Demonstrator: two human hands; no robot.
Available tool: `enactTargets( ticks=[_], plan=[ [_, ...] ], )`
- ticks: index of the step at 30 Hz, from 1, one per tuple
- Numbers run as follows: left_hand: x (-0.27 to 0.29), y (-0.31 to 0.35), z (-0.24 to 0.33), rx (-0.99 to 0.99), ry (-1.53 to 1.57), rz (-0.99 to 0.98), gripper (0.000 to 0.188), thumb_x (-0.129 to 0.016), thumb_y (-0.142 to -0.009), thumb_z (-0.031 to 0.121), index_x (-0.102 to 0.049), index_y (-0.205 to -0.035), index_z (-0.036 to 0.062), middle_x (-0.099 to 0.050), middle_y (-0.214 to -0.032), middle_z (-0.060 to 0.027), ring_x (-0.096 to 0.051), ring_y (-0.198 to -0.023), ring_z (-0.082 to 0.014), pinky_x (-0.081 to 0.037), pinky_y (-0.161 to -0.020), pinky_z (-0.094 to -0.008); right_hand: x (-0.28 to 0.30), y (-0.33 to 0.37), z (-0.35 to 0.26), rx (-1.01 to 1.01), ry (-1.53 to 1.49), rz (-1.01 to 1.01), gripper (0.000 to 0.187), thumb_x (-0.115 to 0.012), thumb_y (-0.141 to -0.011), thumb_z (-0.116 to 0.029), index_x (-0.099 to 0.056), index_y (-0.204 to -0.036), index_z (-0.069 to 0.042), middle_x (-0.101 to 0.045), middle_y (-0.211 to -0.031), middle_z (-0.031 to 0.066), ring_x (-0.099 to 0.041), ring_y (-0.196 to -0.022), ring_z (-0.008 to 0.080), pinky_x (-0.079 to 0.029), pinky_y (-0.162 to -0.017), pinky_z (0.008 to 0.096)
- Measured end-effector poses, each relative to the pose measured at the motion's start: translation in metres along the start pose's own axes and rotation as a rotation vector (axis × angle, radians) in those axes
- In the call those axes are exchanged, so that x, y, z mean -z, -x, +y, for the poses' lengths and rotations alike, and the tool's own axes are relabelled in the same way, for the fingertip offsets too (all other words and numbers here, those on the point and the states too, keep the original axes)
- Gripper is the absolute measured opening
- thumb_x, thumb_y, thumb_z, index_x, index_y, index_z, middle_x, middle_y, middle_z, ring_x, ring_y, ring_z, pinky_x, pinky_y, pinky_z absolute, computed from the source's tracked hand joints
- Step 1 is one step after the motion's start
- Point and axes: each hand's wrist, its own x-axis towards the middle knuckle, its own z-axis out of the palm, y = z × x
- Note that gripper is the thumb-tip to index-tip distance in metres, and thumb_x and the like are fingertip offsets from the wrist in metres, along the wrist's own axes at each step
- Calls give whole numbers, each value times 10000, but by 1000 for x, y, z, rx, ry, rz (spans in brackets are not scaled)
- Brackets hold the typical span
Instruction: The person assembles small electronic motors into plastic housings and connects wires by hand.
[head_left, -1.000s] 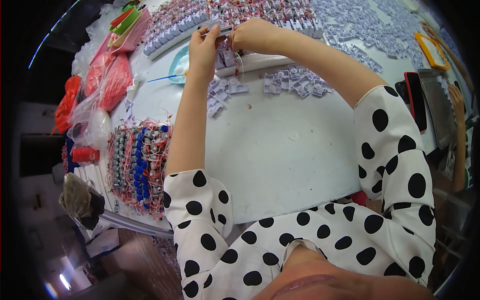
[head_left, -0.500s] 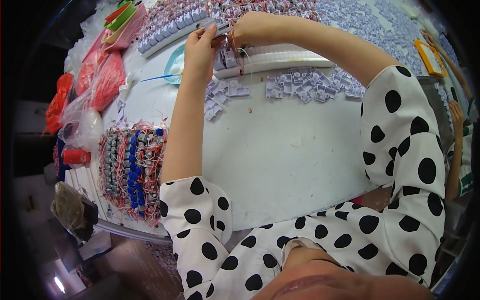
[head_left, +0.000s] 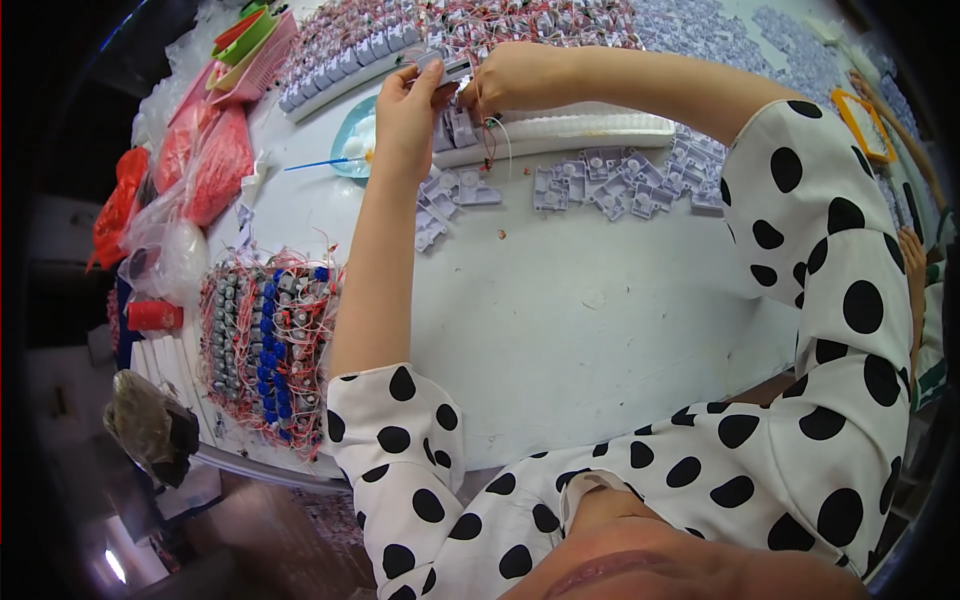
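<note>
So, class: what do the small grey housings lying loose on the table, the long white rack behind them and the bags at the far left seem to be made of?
Grey housings: probably moulded plastic, matt, all of one shape and even lilac-grey colour.
White rack: likely plastic too, with a ribbed, slightly glossy top.
Bags: thin clear plastic film, crinkled and shiny, red contents showing through.

White blouse sleeves with big black polka dots, pale grey-white table, and lilac-grey little plastic parts scattered about. Red wires on the small grey piece pinched between the left hand and right hand, plus a white ridged tray and a light blue dish. Off to the side, red stuff in clear bags, pink basket, and silver motors with blue caps and red wiring.
</note>
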Motion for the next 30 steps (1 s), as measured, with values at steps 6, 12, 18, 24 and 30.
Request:
enactTargets(
  ticks=[6,12,18,24,30],
  plan=[
    [2,-1,-1,5,-32,24,406,-656,-995,195,-507,-1252,-82,-623,-1140,-131,-654,-1000,-239,-523,-942,-358,-5,-6,3,84,-12,40,120,-631,-798,-166,-735,-815,-108,-691,-893,43,-690,-831,283,-545,-687,419],
    [0,-4,-2,12,14,5,370,-642,-1001,169,-511,-1247,-74,-631,-1139,-145,-654,-1016,-252,-520,-950,-371,8,-6,-2,87,38,59,92,-654,-769,-157,-711,-768,-85,-693,-846,72,-693,-781,317,-541,-652,451],
    [-7,-4,2,14,23,72,391,-675,-977,155,-520,-1239,-91,-642,-1077,-137,-671,-915,-220,-553,-843,-334,-6,-7,-2,-36,-1,-46,112,-651,-786,-125,-734,-844,-76,-717,-968,90,-694,-887,324,-553,-713,444],
    [-19,-1,18,-93,-302,256,454,-750,-917,191,-552,-1202,-102,-662,-1036,-148,-692,-869,-205,-542,-752,-289,18,52,-4,-137,-380,361,332,-636,-811,10,-728,-1100,-125,-652,-1245,74,-628,-1132,304,-544,-934,405],
    [-27,-12,52,-194,-266,192,438,-760,-906,191,-565,-1176,-93,-687,-980,-135,-703,-819,-205,-579,-721,-309,43,51,-90,-254,-488,100,421,-652,-905,-68,-624,-1312,-172,-628,-1282,102,-608,-1174,278,-518,-978,419]
  ],
)
